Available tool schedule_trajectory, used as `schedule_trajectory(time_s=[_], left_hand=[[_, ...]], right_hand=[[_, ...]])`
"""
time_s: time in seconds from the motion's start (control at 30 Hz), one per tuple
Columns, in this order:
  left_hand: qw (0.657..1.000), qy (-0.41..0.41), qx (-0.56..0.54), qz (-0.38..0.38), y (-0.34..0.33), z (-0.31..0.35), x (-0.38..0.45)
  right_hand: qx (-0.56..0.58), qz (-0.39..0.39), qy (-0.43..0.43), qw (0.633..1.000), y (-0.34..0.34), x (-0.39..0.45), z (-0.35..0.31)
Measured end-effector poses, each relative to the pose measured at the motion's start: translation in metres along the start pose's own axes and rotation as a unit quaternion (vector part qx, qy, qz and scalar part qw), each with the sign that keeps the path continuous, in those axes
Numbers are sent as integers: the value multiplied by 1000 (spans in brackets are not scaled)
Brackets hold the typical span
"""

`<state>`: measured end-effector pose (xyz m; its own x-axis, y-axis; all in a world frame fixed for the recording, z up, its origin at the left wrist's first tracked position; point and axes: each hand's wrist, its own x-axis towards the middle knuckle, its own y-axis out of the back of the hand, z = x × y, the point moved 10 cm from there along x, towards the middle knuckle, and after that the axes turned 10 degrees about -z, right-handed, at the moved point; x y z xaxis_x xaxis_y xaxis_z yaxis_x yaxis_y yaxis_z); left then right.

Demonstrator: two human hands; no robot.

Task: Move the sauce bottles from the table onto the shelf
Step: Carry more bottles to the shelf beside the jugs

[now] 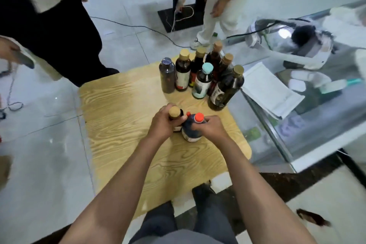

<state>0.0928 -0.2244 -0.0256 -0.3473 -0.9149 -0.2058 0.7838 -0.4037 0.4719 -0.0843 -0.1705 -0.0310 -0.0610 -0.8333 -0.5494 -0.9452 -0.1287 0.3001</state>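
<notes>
On the small wooden table (122, 125) my left hand (163, 123) grips a dark bottle with a gold cap (174, 112). Right beside it, my right hand (211, 128) holds a dark bottle with a red cap (193, 130) by its shoulder. A second small red cap (188, 114) peeks out between the two bottles. Several more dark sauce bottles (202, 77) stand clustered at the table's far right corner, one with a light blue cap (207, 67). No shelf is clearly visible.
A glass display counter (309, 117) with papers (271, 89) on top runs along the right of the table. Two people stand beyond the table, one in dark trousers (59, 25), one in white (223, 6). Cables (138, 25) lie on the tiled floor.
</notes>
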Motion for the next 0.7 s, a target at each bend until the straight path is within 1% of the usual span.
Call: schedule_trajectory(time_s=[0.17, 0.3, 0.33, 0.4, 0.47, 0.53, 0.63, 0.7], left_hand=[[998, -27, 5, -51, -26, 6, -27], [997, -7, -7, -73, -46, 13, -39], [996, -7, -2, -87, -54, 21, -42], [993, -16, 16, -117, -72, 39, -50], [989, -39, 17, -140, -92, 66, -62], [984, -74, 20, -162, -114, 103, -76], [967, -152, 49, -197, -153, 176, -103], [953, -197, 63, -221, -184, 226, -128]], right_hand=[[17, 24, -18, 999, -7, -57, 28], [-10, 77, -36, 996, -5, -86, 54], [-4, 93, -40, 995, 0, -94, 60], [49, 128, -57, 989, 14, -113, 76], [108, 170, -61, 978, 39, -140, 91], [131, 215, -49, 966, 70, -174, 102], [158, 271, -30, 949, 119, -239, 111], [197, 306, -6, 931, 152, -293, 118]])
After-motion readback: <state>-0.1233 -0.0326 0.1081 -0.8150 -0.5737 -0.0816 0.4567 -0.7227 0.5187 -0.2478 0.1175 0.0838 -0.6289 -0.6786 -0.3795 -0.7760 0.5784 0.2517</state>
